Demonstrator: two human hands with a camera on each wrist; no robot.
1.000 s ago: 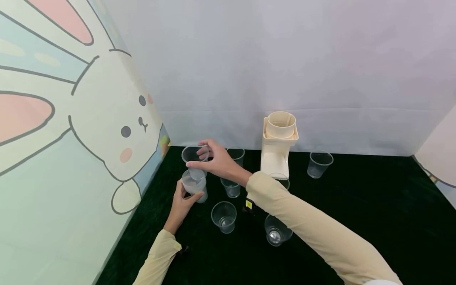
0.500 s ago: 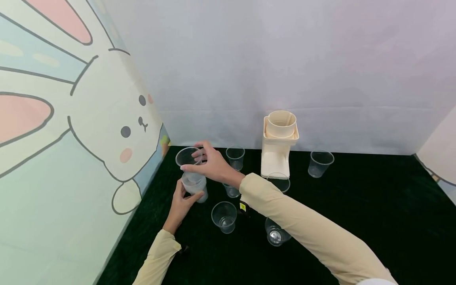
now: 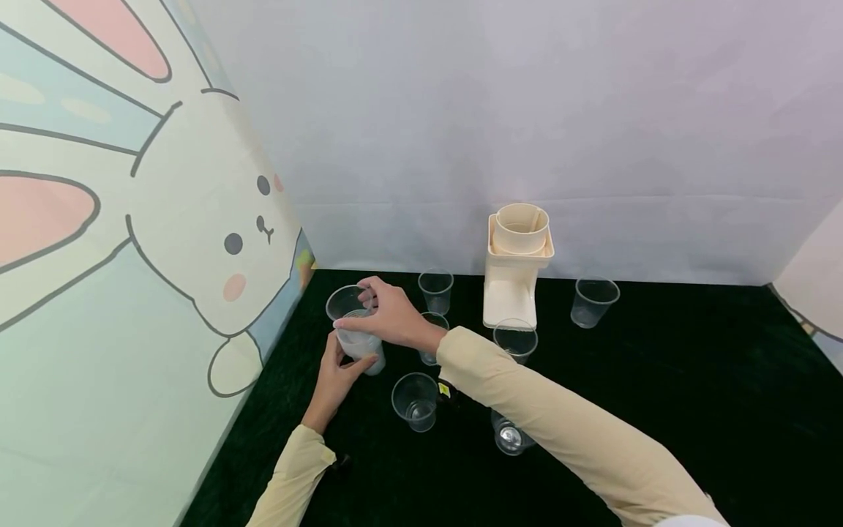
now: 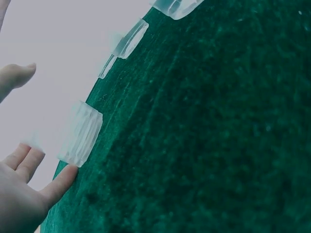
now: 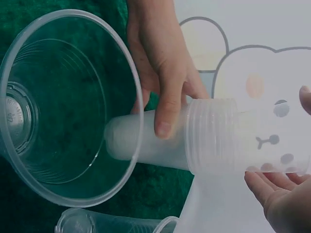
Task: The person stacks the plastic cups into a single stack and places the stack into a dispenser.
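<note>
I'm watching the left hand (image 3: 336, 377) hold the cup stack (image 3: 361, 345) steady on the green counter (image 3: 658, 410), near the rabbit wall panel (image 3: 165, 256). In the right wrist view the thumb (image 5: 167, 109) lies curled across the stack's frosted side, so that grip is wrapped round the stack, low on its body. The right hand (image 3: 388, 316) has its fingers pinched on the rim of a clear cup (image 3: 345, 300) and holds it right at the top of the stack, tipped a little toward the panel. From the head view it looks part-way into the stack's mouth, though I cannot tell how deep it sits.

To do this well, I judge the cup needs squaring up first, its rim level with the stack's rim. Then a straight push down, light, since these thin walls will likely buckle if squeezed. The left hand should stay low on the stack so the rim is free, and press it onto the counter so it doesn't skid on the cloth.

Loose cups stand close: one (image 3: 415, 399) just in front, another (image 3: 436, 289) behind the right wrist. The sleeve (image 3: 527, 395) passes over them, so I'd keep the forearm lifted. The cream dispenser (image 3: 516, 267) stands well apart by the back wall.
</note>
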